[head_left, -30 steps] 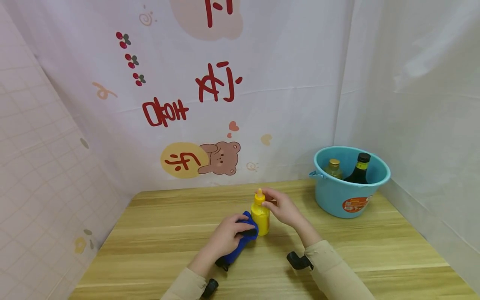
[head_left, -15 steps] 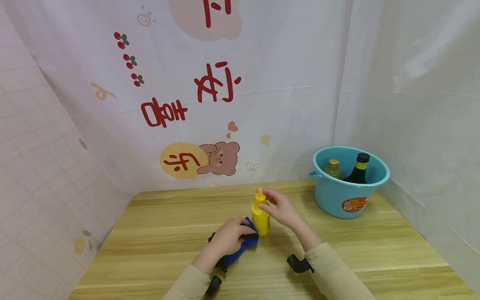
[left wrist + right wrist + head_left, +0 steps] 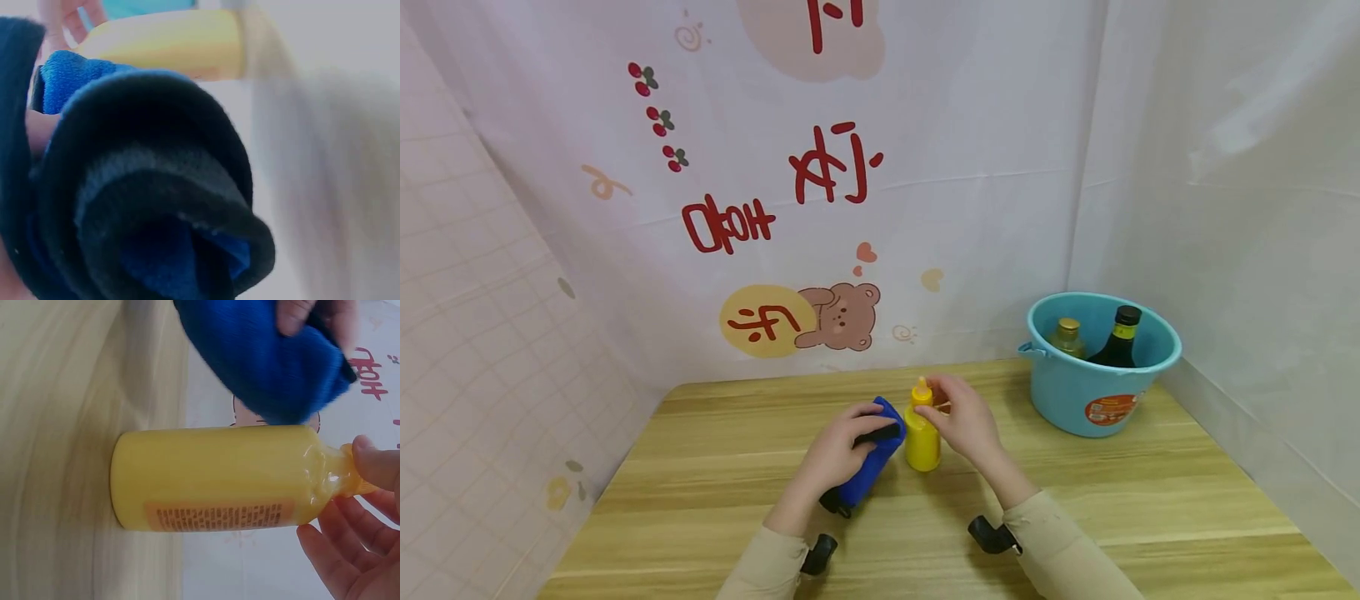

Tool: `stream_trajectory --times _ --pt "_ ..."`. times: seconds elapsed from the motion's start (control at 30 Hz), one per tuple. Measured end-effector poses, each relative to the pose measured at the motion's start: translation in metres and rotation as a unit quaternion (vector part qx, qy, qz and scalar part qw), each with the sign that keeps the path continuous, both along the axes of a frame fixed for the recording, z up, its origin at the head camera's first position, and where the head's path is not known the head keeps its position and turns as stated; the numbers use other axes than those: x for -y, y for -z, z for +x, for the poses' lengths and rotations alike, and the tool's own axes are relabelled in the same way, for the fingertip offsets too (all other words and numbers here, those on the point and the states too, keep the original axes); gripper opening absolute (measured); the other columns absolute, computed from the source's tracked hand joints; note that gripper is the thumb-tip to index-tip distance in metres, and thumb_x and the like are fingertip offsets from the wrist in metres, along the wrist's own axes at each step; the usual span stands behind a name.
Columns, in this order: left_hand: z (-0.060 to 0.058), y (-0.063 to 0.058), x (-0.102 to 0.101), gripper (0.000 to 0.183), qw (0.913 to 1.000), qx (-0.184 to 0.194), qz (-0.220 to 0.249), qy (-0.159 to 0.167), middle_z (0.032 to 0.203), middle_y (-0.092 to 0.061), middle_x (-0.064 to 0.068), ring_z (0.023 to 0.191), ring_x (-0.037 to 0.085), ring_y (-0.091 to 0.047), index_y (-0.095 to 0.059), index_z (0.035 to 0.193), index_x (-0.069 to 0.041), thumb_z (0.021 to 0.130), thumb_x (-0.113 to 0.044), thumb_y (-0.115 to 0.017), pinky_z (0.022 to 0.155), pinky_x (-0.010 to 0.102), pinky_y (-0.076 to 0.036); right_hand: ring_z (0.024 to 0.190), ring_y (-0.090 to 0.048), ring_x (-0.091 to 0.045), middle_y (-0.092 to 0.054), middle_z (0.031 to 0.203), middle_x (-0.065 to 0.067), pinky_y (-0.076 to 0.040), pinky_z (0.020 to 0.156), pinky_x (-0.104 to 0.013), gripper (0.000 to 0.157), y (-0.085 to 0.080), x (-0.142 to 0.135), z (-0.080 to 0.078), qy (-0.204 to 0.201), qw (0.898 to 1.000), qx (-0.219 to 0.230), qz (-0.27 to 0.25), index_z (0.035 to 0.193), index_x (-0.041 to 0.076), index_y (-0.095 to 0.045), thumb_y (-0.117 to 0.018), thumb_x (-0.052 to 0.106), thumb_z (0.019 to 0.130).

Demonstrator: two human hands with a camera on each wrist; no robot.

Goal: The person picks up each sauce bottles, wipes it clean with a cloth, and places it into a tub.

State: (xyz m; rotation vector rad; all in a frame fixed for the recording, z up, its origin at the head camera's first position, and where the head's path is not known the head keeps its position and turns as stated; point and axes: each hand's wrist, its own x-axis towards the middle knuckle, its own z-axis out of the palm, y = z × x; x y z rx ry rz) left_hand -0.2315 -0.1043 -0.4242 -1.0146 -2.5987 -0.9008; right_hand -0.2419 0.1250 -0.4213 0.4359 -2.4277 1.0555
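Observation:
A yellow squeeze bottle with a pointed nozzle stands upright on the wooden table. My right hand pinches it at the neck and cap between thumb and fingers, as the right wrist view shows up close around the cap. In my left hand is a folded blue cloth with black edging, gripped from above. The right wrist view has the cloth right alongside the bottle's shoulder. Loose rolled folds of the cloth fill the left wrist view.
A light blue bucket stands at the back right of the table. Inside it are a dark bottle with a black cap and a gold-capped bottle. A white printed curtain hangs behind the table.
My left hand shifted down slightly along the bottle's side, then back up and left with the cloth. The right hand keeps its pinch on the bottle, which stays in place.

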Motion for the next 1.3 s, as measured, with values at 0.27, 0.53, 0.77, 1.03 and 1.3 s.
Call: stream_trajectory --times 0.27,0.53,0.77,1.03,1.3 --pt "-0.004 -0.023 -0.003 0.045 0.9960 -0.062 0.063 0.017 0.136 -0.058 0.010 0.126 0.033 -0.053 -0.073 0.122 -0.016 0.085 0.010 -0.070 0.100 0.049 -0.048 0.097 -0.067 -0.027 -0.065 0.112 -0.013 -0.059 0.078 -0.035 0.036 -0.001 -0.003 -0.002 -0.050 0.999 0.018 -0.004 0.124 0.000 -0.064 -0.072 0.004 0.089" --pt "-0.005 -0.022 -0.014 0.045 0.9920 -0.100 0.066 0.040 0.136 -0.058 0.009 0.127 0.033 -0.052 -0.074 0.118 -0.017 0.083 0.010 -0.072 0.100 0.051 -0.048 0.101 -0.066 -0.028 -0.064 0.118 -0.014 -0.058 0.082 -0.038 0.036 -0.002 -0.008 -0.002 -0.086 0.995 0.047 -0.018 0.128 0.000 -0.063 -0.066 0.000 0.092" --pt "-0.003 -0.009 -0.018 0.040 0.9948 -0.087 0.037 0.039 0.133 -0.060 0.010 0.124 0.033 -0.055 -0.076 0.116 -0.015 0.084 0.008 -0.072 0.101 0.049 -0.047 0.103 -0.065 -0.030 -0.063 0.122 -0.016 -0.057 0.085 -0.038 0.037 -0.002 -0.009 -0.002 -0.093 0.994 0.052 -0.025 0.130 -0.002 -0.062 -0.065 -0.002 0.093" --pt "0.001 -0.006 -0.016 0.037 0.9979 -0.056 -0.004 0.030 0.133 -0.060 0.009 0.123 0.034 -0.054 -0.076 0.116 -0.017 0.087 0.005 -0.070 0.103 0.051 -0.045 0.104 -0.065 -0.030 -0.062 0.124 -0.016 -0.057 0.086 -0.039 0.039 -0.002 -0.008 -0.002 -0.094 0.994 0.054 -0.020 0.131 -0.001 -0.061 -0.065 -0.001 0.092" --pt "0.002 0.004 -0.010 0.039 0.9978 -0.054 -0.002 0.038 0.131 -0.061 0.010 0.122 0.034 -0.055 -0.075 0.116 -0.016 0.084 0.007 -0.071 0.101 0.051 -0.046 0.104 -0.064 -0.029 -0.062 0.125 -0.016 -0.056 0.087 -0.040 0.040 0.000 -0.008 -0.003 -0.082 0.994 0.064 -0.019 0.133 -0.001 -0.060 -0.065 -0.001 0.093"
